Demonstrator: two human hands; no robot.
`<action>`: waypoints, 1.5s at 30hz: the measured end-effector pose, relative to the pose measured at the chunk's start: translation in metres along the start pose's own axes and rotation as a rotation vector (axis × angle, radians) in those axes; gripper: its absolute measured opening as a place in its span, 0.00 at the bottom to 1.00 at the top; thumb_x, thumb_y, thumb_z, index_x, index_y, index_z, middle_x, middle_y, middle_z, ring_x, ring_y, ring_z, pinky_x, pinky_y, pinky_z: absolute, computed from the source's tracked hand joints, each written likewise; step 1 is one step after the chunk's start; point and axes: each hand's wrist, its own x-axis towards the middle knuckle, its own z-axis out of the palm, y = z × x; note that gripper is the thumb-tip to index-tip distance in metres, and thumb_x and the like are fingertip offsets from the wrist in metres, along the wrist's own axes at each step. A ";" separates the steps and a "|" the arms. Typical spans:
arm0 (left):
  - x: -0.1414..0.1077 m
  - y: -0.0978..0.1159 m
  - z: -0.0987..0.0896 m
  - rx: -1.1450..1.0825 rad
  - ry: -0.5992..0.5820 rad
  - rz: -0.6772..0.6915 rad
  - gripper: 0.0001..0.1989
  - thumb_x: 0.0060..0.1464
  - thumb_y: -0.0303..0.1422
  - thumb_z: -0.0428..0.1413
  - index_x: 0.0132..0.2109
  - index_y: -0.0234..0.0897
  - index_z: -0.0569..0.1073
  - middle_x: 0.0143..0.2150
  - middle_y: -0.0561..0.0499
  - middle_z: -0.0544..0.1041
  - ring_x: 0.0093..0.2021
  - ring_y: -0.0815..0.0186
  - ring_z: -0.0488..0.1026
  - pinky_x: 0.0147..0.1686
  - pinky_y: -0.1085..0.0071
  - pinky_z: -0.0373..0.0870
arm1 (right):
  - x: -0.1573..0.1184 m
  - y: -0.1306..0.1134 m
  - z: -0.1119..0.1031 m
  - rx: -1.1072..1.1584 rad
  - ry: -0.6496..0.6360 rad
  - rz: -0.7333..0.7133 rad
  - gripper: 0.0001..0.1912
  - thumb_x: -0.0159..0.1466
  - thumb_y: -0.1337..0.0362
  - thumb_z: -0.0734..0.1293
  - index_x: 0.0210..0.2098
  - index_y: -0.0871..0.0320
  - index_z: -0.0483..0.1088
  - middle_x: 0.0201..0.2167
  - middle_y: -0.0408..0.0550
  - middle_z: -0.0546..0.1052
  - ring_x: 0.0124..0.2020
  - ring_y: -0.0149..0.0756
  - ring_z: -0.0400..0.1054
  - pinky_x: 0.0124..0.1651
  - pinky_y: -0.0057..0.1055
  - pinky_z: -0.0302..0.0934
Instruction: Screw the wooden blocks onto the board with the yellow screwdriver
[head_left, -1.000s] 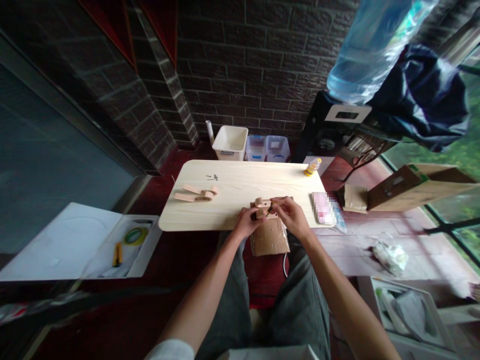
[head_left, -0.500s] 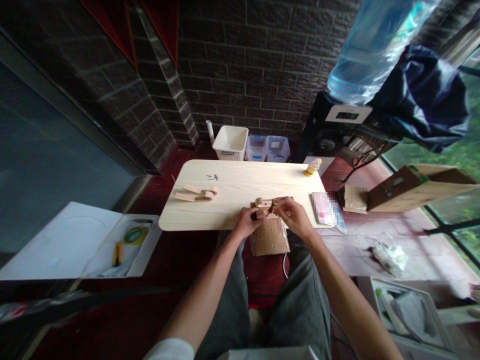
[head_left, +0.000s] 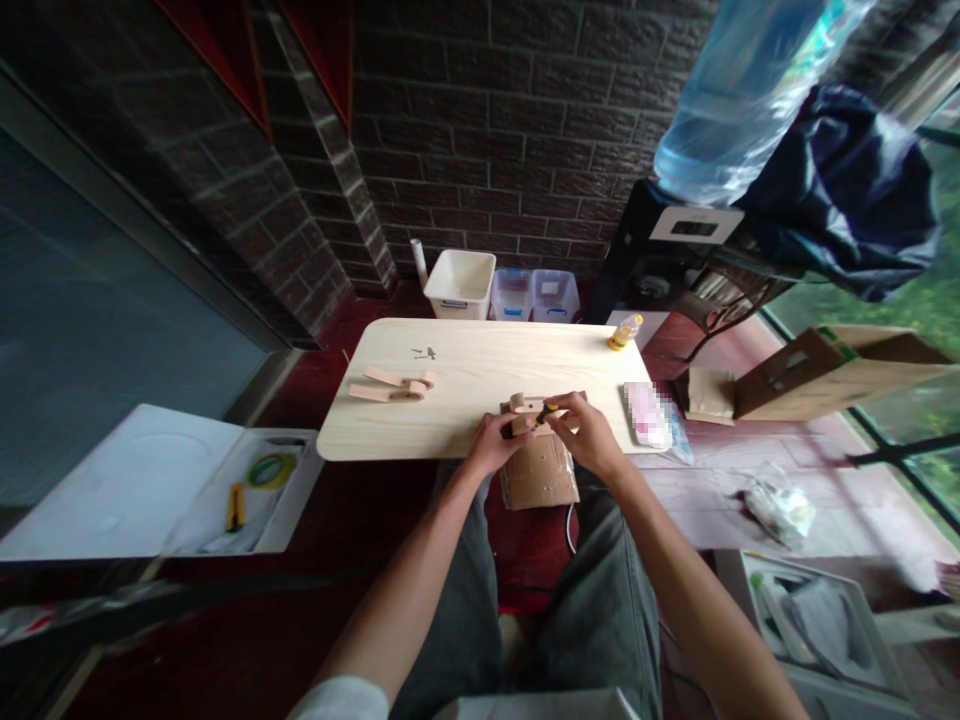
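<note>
My right hand point(head_left: 589, 432) is closed on a small yellow-and-black screwdriver point(head_left: 547, 412), which slants over light wooden pieces near the table's front edge. My left hand point(head_left: 493, 441) grips one wooden piece point(head_left: 522, 426) from the left side; a dark part shows by its fingertips. Behind it lies another wooden piece point(head_left: 519, 403) with a rounded end. Under these pieces a cardboard sheet point(head_left: 538, 478) hangs over the table's front edge. The screwdriver's tip is too small to make out. Two more curved wooden pieces point(head_left: 390, 388) lie at the left, with small dark screws point(head_left: 424, 353) behind them.
The pale wooden table point(head_left: 465, 350) also holds a yellow-capped bottle point(head_left: 625, 332) and a pink packet point(head_left: 646, 414) at the right. Plastic bins point(head_left: 460, 285) stand behind it. An open white box point(head_left: 289, 540) with tape is at left, a cardboard box point(head_left: 795, 378) at right.
</note>
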 end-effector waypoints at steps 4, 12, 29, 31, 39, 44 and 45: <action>0.001 -0.001 0.000 0.011 0.002 -0.009 0.20 0.51 0.46 0.65 0.50 0.45 0.82 0.42 0.47 0.81 0.46 0.55 0.75 0.48 0.63 0.71 | 0.002 0.006 0.004 -0.033 0.047 -0.045 0.09 0.68 0.61 0.67 0.47 0.53 0.71 0.46 0.51 0.79 0.36 0.37 0.75 0.39 0.36 0.72; 0.000 0.004 -0.004 -0.001 -0.019 -0.023 0.19 0.51 0.44 0.65 0.49 0.44 0.83 0.42 0.47 0.82 0.48 0.54 0.75 0.49 0.63 0.72 | 0.000 -0.009 0.008 -0.020 0.036 -0.083 0.11 0.70 0.61 0.65 0.51 0.52 0.71 0.51 0.52 0.79 0.41 0.40 0.77 0.42 0.37 0.73; 0.000 0.004 -0.003 0.005 0.006 0.010 0.18 0.51 0.43 0.65 0.49 0.45 0.83 0.42 0.48 0.83 0.47 0.55 0.75 0.49 0.63 0.71 | -0.002 -0.012 0.006 0.022 0.058 -0.114 0.11 0.71 0.60 0.64 0.51 0.53 0.70 0.55 0.55 0.78 0.51 0.43 0.76 0.48 0.42 0.74; 0.000 0.003 -0.002 0.007 0.004 0.009 0.18 0.51 0.44 0.65 0.49 0.45 0.83 0.43 0.48 0.83 0.48 0.54 0.75 0.50 0.63 0.71 | -0.002 -0.013 0.005 0.006 0.046 -0.095 0.12 0.71 0.59 0.64 0.52 0.53 0.70 0.53 0.54 0.79 0.48 0.43 0.77 0.48 0.42 0.74; 0.002 0.000 -0.001 0.033 -0.034 -0.011 0.20 0.52 0.45 0.64 0.50 0.44 0.82 0.44 0.47 0.82 0.49 0.54 0.74 0.52 0.62 0.70 | 0.002 -0.001 0.008 0.021 0.084 -0.049 0.09 0.71 0.56 0.65 0.46 0.52 0.72 0.49 0.53 0.79 0.40 0.40 0.77 0.41 0.40 0.75; 0.001 0.004 -0.003 0.040 -0.027 -0.033 0.19 0.51 0.45 0.65 0.49 0.44 0.83 0.42 0.47 0.82 0.49 0.54 0.75 0.50 0.62 0.71 | 0.000 -0.005 0.010 -0.014 0.102 -0.089 0.09 0.71 0.57 0.65 0.46 0.52 0.72 0.49 0.53 0.78 0.42 0.41 0.76 0.44 0.41 0.75; 0.001 0.005 -0.004 0.035 -0.024 -0.031 0.18 0.51 0.44 0.65 0.48 0.44 0.83 0.42 0.47 0.82 0.48 0.54 0.75 0.49 0.63 0.71 | -0.001 -0.007 0.010 -0.013 0.103 -0.100 0.08 0.71 0.57 0.64 0.47 0.52 0.71 0.50 0.53 0.78 0.45 0.42 0.76 0.46 0.41 0.74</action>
